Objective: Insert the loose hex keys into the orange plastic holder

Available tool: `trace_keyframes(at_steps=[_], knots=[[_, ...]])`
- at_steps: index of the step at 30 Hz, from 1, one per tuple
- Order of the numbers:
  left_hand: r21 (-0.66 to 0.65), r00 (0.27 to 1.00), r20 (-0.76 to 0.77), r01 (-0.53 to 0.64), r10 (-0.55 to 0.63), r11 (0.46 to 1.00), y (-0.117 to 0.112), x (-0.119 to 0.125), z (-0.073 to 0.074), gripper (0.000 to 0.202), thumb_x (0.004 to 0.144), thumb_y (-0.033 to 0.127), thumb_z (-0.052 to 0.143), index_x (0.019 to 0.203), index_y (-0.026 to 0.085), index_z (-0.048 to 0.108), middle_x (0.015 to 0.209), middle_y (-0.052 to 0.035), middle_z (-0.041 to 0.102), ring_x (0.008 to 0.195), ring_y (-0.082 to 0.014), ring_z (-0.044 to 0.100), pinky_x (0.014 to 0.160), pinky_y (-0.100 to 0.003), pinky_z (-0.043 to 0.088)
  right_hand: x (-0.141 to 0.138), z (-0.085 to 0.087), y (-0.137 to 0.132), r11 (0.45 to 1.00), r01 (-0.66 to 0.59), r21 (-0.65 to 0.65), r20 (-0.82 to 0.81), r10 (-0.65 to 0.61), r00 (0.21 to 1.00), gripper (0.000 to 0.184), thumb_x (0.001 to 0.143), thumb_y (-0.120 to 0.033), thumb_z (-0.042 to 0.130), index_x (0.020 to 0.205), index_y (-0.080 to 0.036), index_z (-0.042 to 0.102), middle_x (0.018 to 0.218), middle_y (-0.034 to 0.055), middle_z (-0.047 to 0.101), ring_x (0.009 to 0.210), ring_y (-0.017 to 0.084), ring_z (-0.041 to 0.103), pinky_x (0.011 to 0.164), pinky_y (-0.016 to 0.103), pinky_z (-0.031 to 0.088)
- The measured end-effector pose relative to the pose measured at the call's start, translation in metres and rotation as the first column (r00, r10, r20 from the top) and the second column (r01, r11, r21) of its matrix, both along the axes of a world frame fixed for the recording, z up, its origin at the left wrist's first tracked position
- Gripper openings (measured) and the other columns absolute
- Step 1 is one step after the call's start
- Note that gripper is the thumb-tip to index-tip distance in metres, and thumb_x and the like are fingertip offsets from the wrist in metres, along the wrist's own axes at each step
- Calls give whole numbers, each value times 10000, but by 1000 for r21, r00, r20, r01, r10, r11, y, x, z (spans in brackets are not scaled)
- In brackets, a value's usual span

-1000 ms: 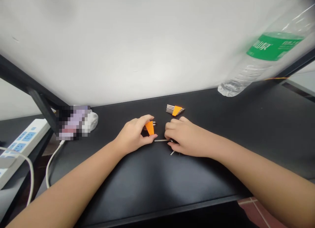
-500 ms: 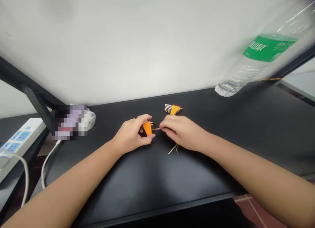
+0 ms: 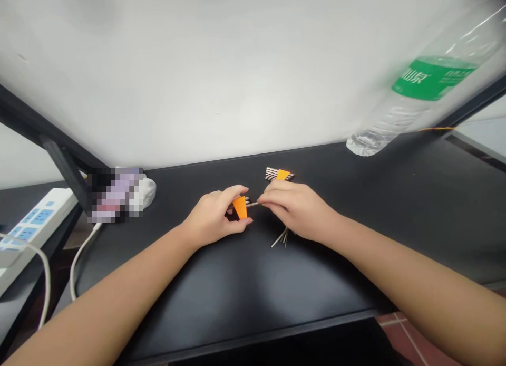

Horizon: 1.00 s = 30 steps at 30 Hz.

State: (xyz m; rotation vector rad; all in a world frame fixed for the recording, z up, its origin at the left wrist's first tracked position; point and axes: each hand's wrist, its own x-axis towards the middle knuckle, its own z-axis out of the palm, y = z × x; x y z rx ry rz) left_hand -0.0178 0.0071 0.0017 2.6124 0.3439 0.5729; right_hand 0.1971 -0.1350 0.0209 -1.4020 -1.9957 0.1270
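At the far left, we see a long white power strip with blue sockets (image 3: 39,223) and a white bendy cable (image 3: 73,271). Next comes a purple thing hidden by blurry squares (image 3: 118,186), and a crumpled white bundle (image 3: 148,192) sits just beside it on the flat black worktop (image 3: 221,292).

Near the middle, our left hand (image 3: 215,217) has its thumb and fingers squeezed around an orange wedge-shaped holder (image 3: 241,208), with the thumb at the near edge. Dark metal ends poke out of its right side. A thin straight silver metal rod (image 3: 253,204) goes from that side to our right hand (image 3: 298,208). We cannot tell if the rod is inside a hole. The fingers of our right hand pinch the rod's other end.

Some loose thin metal rods (image 3: 279,238) lie fanned out, partly under our right hand. Just behind that hand lies a second orange holder (image 3: 282,174) with a row of silver rods (image 3: 271,173) through it.

At the far right, a big clear plastic bottle with a green label (image 3: 379,128) stands near the white wall (image 3: 217,92).
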Motion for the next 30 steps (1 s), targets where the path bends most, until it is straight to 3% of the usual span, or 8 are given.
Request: trace_keyframes(at_steps=[6, 9, 12, 14, 17, 22, 26, 30], knots=[[82, 998, -39, 52, -49, 995, -4, 3, 3, 549, 888, 460, 718, 1349, 245, 512, 979, -17, 726, 814, -175, 693, 764, -297, 550, -17, 0, 0, 991, -102, -91, -155, 87, 984, 205, 932, -76, 556, 1089, -195, 611, 1035, 76, 577, 853, 171, 581, 750, 319, 536], [91, 999, -2, 48, -48, 995, -3, 2, 2, 574, 896, 496, 712, 1363, 240, 500, 1029, -32, 731, 852, -184, 700, 788, -306, 553, -16, -2, 2, 995, -24, -99, -169, 7, 986, 178, 917, -114, 604, 1072, -201, 588, 1032, 63, 579, 782, 154, 564, 704, 316, 515], [103, 997, 26, 76, -79, 992, -3, 1, -1, 595, 896, 507, 715, 1375, 243, 482, 1094, -43, 732, 878, -187, 705, 809, -320, 559, -12, -5, 5, 981, 1, -193, -187, -38, 982, 187, 928, -159, 630, 1104, -207, 592, 1044, 52, 633, 764, 145, 600, 713, 314, 517], [73, 997, 23, 77, -78, 994, -3, 1, -2, 613, 884, 502, 731, 1381, 251, 475, 1116, -42, 734, 888, -187, 714, 808, -317, 566, -10, -6, 7, 967, -36, -253, -238, -27, 971, 192, 932, -151, 620, 1112, -215, 603, 983, 23, 671, 780, 145, 636, 720, 294, 521], [-40, 999, 20, 34, -33, 999, -4, 1, -2, 672, 847, 503, 776, 1395, 266, 469, 1140, -29, 735, 918, -175, 729, 818, -293, 583, -11, -7, 8, 970, -23, -242, -275, -45, 960, 174, 921, -141, 622, 1076, -220, 623, 941, 2, 697, 791, 140, 658, 717, 270, 522], [-32, 999, -39, 16, -17, 999, -6, 4, 3, 581, 848, 430, 791, 1343, 245, 547, 1219, -49, 712, 1053, -212, 709, 920, -339, 574, -14, -9, 10, 981, 31, -192, -235, -76, 969, 139, 922, -152, 625, 1046, -213, 642, 951, 6, 713, 795, 142, 665, 754, 283, 534], [1, 997, -69, 23, -23, 1000, -7, 6, 6, 446, 885, 349, 745, 1284, 235, 582, 1120, -47, 713, 993, -212, 691, 891, -356, 563, -11, -8, 12, 979, 61, -196, -172, -95, 980, 148, 940, -172, 611, 1080, -214, 638, 950, 19, 709, 807, 161, 660, 753, 303, 528], [-4, 998, -60, -10, 9, 1000, -6, 6, 7, 418, 909, 395, 721, 1266, 232, 578, 1050, -33, 694, 916, -188, 664, 848, -341, 552, 10, 3, 4, 983, 72, -171, 59, -62, 996, 289, 876, -226, 709, 1157, -206, 644, 1140, 101, 652, 998, 246, 626, 845, 390, 520]])
